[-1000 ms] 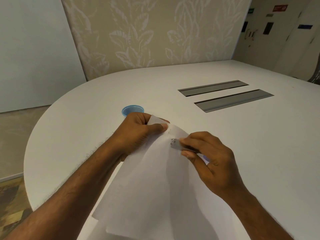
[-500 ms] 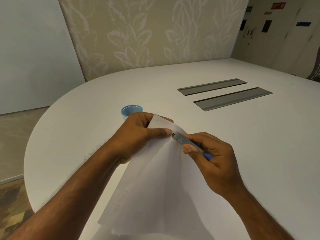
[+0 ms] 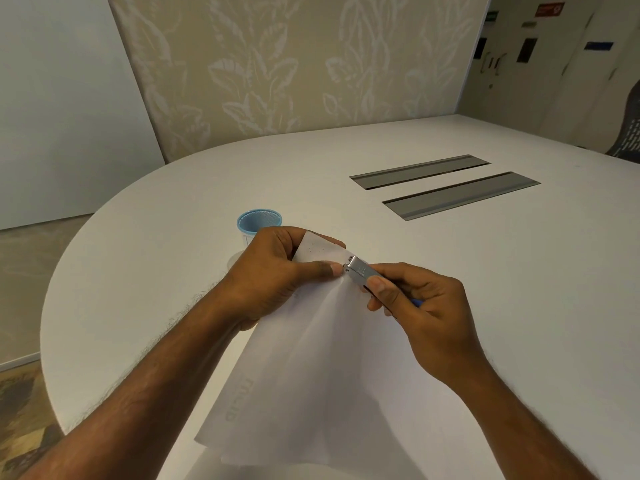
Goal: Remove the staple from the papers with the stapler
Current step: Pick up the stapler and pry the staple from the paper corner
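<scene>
Our right hand (image 3: 426,308) is curled closed around the stapler (image 3: 360,273), thumb pressed on its upper side and the other fingers wrapped beneath; only the metal front end and a sliver of blue at the back show past the grip. Our left hand (image 3: 277,275) is closed too, pinching the top corner of the papers (image 3: 311,358) between the thumb on the near face and the fingers folded behind.

The stapler's long axis runs from our right palm up and to the left, its metal tip pointing at the left thumb. That tip meets the paper corner just beside the left thumbnail, so the two hands nearly touch there. The staple itself is too small for us to make out.

From the pinched corner the papers hang down and toward us, fanning between both forearms, with their lower edges lying on the white desk (image 3: 519,306). Just beyond the left hand's knuckles stands a blue mesh cup (image 3: 259,221), partly hidden by them.
</scene>
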